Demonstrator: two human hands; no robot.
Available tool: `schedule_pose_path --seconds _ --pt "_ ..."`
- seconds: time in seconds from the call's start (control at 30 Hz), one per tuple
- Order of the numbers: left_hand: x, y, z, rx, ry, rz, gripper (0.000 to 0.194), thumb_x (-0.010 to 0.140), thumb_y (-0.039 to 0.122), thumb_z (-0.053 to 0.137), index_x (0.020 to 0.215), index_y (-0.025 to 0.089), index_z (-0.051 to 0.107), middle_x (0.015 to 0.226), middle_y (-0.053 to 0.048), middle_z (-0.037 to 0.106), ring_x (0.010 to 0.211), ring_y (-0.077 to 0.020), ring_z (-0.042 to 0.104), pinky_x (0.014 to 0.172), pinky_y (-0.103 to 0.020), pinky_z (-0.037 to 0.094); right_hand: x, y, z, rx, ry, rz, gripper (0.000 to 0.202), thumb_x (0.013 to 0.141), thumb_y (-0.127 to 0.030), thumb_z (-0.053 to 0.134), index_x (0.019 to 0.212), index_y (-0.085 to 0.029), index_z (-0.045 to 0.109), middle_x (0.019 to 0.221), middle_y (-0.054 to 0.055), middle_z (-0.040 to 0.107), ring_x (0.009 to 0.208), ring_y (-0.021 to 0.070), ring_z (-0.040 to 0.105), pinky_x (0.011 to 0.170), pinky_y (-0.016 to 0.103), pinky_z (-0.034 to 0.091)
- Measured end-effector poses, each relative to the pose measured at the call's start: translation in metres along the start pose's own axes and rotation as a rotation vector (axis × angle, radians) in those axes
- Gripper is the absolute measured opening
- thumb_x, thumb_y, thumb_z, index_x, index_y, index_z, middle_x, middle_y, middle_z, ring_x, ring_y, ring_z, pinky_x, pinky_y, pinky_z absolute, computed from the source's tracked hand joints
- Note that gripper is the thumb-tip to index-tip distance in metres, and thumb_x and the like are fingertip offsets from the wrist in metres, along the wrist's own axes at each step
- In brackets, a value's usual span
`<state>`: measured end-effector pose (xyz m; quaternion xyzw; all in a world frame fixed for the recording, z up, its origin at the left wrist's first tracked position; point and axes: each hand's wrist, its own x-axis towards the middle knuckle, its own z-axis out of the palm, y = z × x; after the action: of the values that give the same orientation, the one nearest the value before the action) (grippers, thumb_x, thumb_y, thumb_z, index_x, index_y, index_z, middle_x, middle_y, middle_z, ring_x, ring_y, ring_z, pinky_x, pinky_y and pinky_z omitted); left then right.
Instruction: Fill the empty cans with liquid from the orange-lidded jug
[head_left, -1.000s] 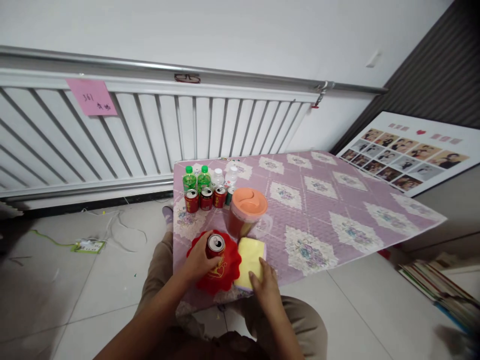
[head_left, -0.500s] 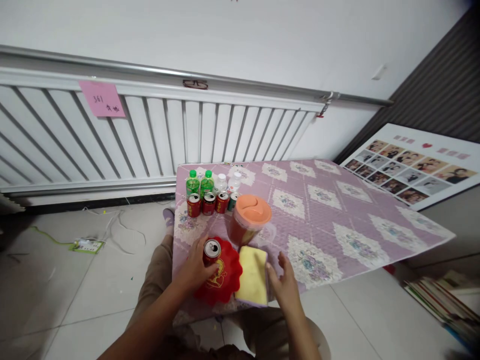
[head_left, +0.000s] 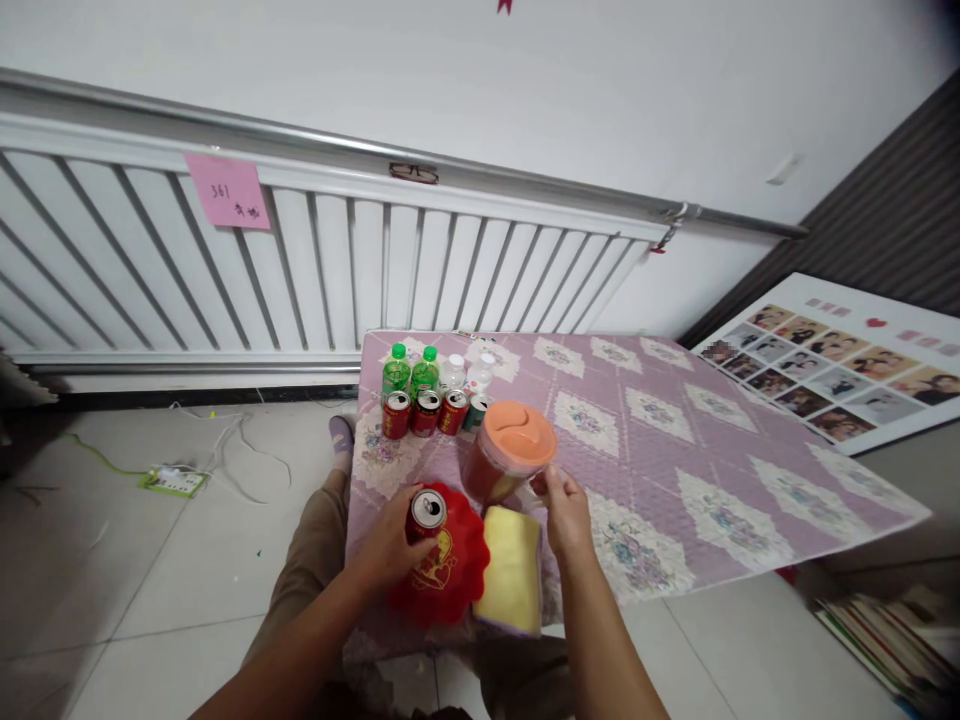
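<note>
My left hand (head_left: pixel 391 540) is wrapped round a red can (head_left: pixel 427 512) with an opened top, at the left side of a red scalloped plate (head_left: pixel 459 570). My right hand (head_left: pixel 564 505) has its fingers closed at the handle side of a pitcher (head_left: pixel 487 474) with an orange lid (head_left: pixel 519 434). A folded yellow cloth (head_left: pixel 510 572) lies between the plate and my right forearm. Behind the plate stand red cans (head_left: pixel 396 415) and a dark green can (head_left: pixel 475 413) in a row, with green-capped bottles (head_left: pixel 396 374) and white-capped bottles (head_left: pixel 454 373) behind them.
The table has a purple flowered cloth (head_left: pixel 600 440). Beyond it are a white radiator (head_left: pixel 330 260) and a wall. A photo board (head_left: pixel 832 360) leans at the right. A power strip (head_left: pixel 174 480) with cables lies on the floor at the left.
My right hand has moved from beside the yellow cloth up to the pitcher's handle, and its fingers have closed. My left hand still holds the can. The view has shifted slightly.
</note>
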<state>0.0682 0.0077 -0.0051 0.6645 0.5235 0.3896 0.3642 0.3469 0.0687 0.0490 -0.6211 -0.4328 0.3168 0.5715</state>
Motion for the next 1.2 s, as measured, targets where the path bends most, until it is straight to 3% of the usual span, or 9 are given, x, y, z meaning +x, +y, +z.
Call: schedule_pose_path --seconds 0.1,0.23,0.47,0.67,0.83,0.97,1.1,1.2 --pt "-0.001 0.0 0.0 -0.014 0.009 -0.001 0.074 0.071 0.02 0.073 0.139 0.02 0.042 0.144 -0.014 0.051 0.137 -0.0296 0.046 0.118 -0.05 0.033 0.002 -0.001 0.009 0.023 0.082 0.005 0.055 0.069 -0.07 0.068 0.053 -0.02 0.052 0.049 -0.003 0.05 0.05 0.0112 0.043 0.052 0.026 0.035" --pt "-0.002 -0.004 0.001 -0.029 0.019 0.013 0.074 0.071 0.02 0.073 0.139 0.019 0.044 0.144 -0.014 0.051 0.136 -0.0304 0.047 0.117 -0.05 0.034 0.01 -0.008 0.02 0.094 0.18 -0.003 0.056 0.069 -0.069 0.068 0.051 -0.022 0.044 0.045 -0.007 0.041 0.046 0.009 0.035 0.047 0.025 0.03" --pt "-0.002 -0.009 0.003 -0.034 0.014 0.014 0.077 0.07 0.018 0.074 0.14 0.019 0.042 0.145 -0.014 0.051 0.137 -0.0302 0.046 0.118 -0.052 0.032 0.031 -0.036 0.026 0.242 0.237 -0.033 0.054 0.062 -0.065 0.075 0.052 -0.022 0.043 0.045 -0.01 0.036 0.042 0.0066 0.031 0.042 0.023 0.028" --pt "-0.002 -0.007 0.002 -0.048 0.03 0.023 0.076 0.07 0.018 0.074 0.139 0.019 0.042 0.144 -0.015 0.051 0.136 -0.0302 0.046 0.118 -0.052 0.032 0.031 -0.091 0.002 0.331 0.222 -0.096 0.057 0.058 -0.058 0.082 0.049 -0.021 0.04 0.045 -0.011 0.032 0.043 0.0048 0.029 0.043 0.021 0.029" --pt "-0.002 -0.004 0.002 -0.05 0.05 0.041 0.075 0.07 0.018 0.074 0.138 0.019 0.044 0.143 -0.015 0.052 0.135 -0.0304 0.048 0.116 -0.052 0.035 0.01 -0.127 -0.026 0.387 0.162 -0.11 0.052 0.056 -0.044 0.088 0.05 -0.02 0.043 0.045 -0.01 0.033 0.044 0.0048 0.03 0.042 0.021 0.027" --pt "-0.002 -0.001 -0.001 -0.031 0.059 0.05 0.075 0.07 0.018 0.074 0.138 0.019 0.043 0.141 -0.014 0.054 0.133 -0.0303 0.05 0.116 -0.052 0.036 -0.017 -0.131 -0.047 0.347 0.1 -0.055 0.051 0.056 -0.045 0.088 0.048 -0.019 0.045 0.046 -0.009 0.033 0.045 0.0053 0.031 0.043 0.021 0.028" --pt "-0.001 0.001 -0.003 -0.029 0.05 0.051 0.075 0.069 0.017 0.074 0.138 0.02 0.043 0.142 -0.014 0.053 0.134 -0.0303 0.049 0.117 -0.052 0.034 -0.044 -0.119 -0.065 0.215 0.051 0.01 0.049 0.057 -0.053 0.085 0.049 -0.02 0.05 0.047 -0.007 0.039 0.046 0.0082 0.036 0.044 0.023 0.032" --pt "0.0 0.003 -0.005 -0.061 0.048 0.047 0.078 0.069 0.016 0.074 0.139 0.019 0.042 0.144 -0.014 0.051 0.135 -0.0299 0.048 0.118 -0.052 0.032 -0.06 -0.109 -0.073 0.08 -0.01 -0.033 0.048 0.064 -0.057 0.08 0.049 -0.02 0.051 0.047 -0.005 0.041 0.047 0.0095 0.037 0.044 0.024 0.033"
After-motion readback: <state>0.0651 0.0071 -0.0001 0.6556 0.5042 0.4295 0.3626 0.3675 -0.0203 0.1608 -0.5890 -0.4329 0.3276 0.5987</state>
